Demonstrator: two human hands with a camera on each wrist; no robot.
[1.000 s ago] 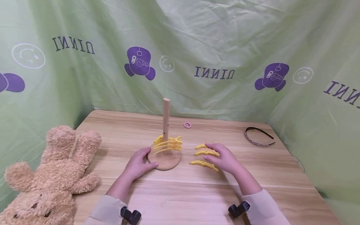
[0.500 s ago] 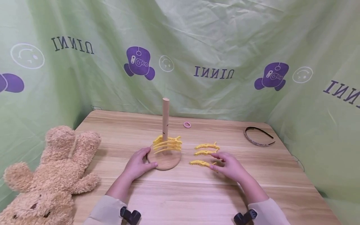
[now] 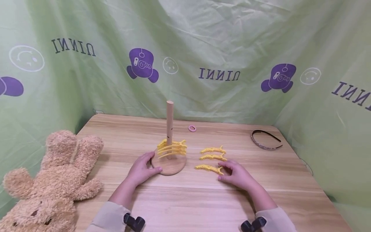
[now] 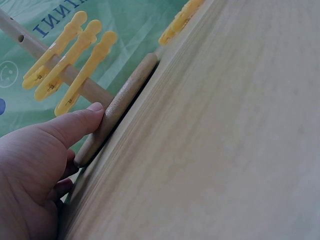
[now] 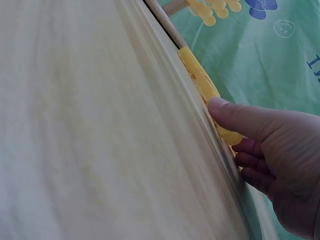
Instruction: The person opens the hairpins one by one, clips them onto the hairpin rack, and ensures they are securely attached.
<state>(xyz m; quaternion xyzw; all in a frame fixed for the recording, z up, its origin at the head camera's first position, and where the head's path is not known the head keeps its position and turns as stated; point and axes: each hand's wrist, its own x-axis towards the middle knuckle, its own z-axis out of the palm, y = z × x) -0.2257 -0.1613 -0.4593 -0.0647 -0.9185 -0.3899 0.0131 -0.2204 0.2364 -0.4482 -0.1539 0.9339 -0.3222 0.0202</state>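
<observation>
A wooden stand with an upright rod and a round base carries several yellow clips low on the rod. My left hand grips the base's left edge; in the left wrist view its thumb lies against the base, below the clips. Three more yellow clips lie right of the stand. My right hand has thumb and index finger round the tail end of the nearest one. The right wrist view has the thumb of the right hand against that clip.
Behind the stand lies a pink hair ring. A glittery headband is at the back right of the table. A plush bear lies along the left side. Green fabric hangs behind and at both sides.
My right hand has moved from above the loose clips toward the front, to the tail of the nearest clip, uncovering the other two. The left hand stays on the base.
</observation>
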